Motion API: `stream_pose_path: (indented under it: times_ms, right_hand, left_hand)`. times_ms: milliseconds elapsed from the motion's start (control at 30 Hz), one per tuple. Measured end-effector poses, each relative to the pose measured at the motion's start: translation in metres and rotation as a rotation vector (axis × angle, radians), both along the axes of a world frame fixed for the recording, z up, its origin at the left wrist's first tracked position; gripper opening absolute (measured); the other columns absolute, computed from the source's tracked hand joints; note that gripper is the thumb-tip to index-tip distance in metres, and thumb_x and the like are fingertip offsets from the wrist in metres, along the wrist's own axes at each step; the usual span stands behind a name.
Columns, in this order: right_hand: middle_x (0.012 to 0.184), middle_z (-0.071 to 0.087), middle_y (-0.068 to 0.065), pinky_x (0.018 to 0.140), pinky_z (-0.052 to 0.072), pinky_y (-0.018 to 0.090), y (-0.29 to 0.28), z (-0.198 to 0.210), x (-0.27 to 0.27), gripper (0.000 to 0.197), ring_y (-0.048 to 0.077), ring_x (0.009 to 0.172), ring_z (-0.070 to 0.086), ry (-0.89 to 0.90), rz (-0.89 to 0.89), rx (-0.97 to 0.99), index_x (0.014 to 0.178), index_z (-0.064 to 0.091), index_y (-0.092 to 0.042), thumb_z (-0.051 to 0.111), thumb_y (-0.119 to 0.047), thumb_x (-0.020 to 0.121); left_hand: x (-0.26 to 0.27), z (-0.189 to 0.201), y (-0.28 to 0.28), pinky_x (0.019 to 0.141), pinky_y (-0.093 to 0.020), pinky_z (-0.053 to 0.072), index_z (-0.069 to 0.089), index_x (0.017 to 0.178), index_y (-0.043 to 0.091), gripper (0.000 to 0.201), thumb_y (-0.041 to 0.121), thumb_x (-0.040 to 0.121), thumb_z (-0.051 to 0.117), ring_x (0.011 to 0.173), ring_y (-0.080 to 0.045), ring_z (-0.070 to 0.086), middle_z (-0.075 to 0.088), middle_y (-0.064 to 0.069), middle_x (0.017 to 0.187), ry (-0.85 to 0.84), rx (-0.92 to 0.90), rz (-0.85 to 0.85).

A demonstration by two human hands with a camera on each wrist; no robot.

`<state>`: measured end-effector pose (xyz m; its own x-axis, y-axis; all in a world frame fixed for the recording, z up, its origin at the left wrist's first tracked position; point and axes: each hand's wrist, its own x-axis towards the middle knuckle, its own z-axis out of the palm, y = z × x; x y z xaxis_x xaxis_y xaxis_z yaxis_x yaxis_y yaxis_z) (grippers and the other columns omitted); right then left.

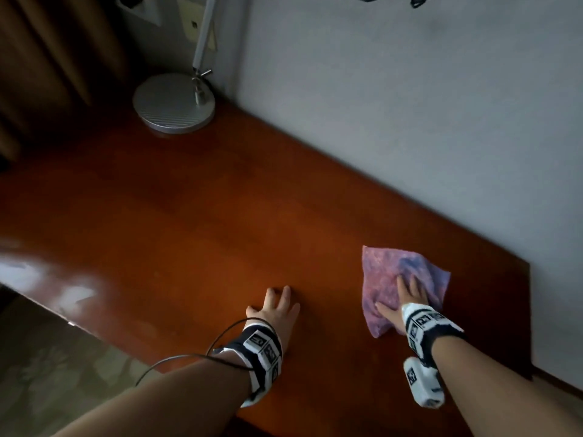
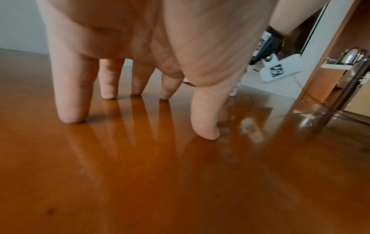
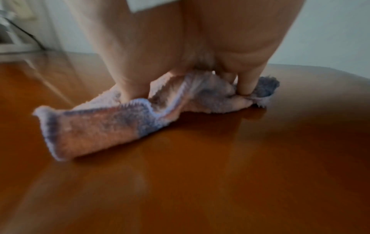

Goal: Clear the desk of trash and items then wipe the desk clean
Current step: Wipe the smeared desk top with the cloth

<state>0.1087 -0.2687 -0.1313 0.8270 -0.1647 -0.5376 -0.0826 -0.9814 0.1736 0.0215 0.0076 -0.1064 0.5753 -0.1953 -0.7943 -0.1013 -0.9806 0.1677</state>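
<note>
A glossy wooden desk (image 1: 195,216) holds only a desk lamp (image 1: 174,104) at the far corner; clearing looks finished and wiping is underway. The right hand (image 1: 407,299) presses a purple microfibre cloth (image 1: 388,279) flat near the wall, fingers straight. The left hand (image 1: 277,310) braces nearby, fingertips (image 2: 72,117) spread on bare wood.
</note>
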Motion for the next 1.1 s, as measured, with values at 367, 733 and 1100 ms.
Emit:
stream_pose_path:
  times_ms: [367,733,1100]
  right_hand:
    - [0.161,-0.013,0.007,0.118,0.004,0.044,0.036,-0.004,-0.157,0.099,0.031,0.148,-0.008,0.013,0.141,0.056,0.154,-0.002,-0.022,0.047,-0.069,0.082]
    - [0.161,-0.016,0.001,0.119,0.010,0.038,-0.076,0.002,-0.249,0.095,0.024,0.149,-0.006,-0.037,0.000,0.120,0.153,-0.008,-0.028,0.042,-0.072,0.084]
    - [0.161,-0.007,0.004,0.115,0.026,0.047,-0.103,0.038,-0.241,0.078,0.031,0.148,0.000,-0.100,-0.152,0.207,0.153,0.013,-0.028,0.052,-0.052,0.090]
  left_hand:
    - [-0.020,0.003,-0.004,0.104,-0.047,0.040,0.009,0.151,0.033,0.092,0.030,0.083,0.070,0.142,-0.031,0.011,-0.004,0.000,0.157,-0.203,0.079,0.023]
    - [-0.123,0.008,-0.080,0.095,-0.042,0.042,0.037,0.137,0.026,0.048,0.034,0.091,0.051,0.125,-0.028,0.034,0.028,-0.001,0.140,-0.295,0.061,0.009]
    - [-0.154,0.042,-0.135,0.093,-0.041,0.044,0.044,0.130,0.024,0.045,0.039,0.089,0.054,0.126,-0.029,0.033,0.031,-0.002,0.139,-0.319,0.053,-0.072]
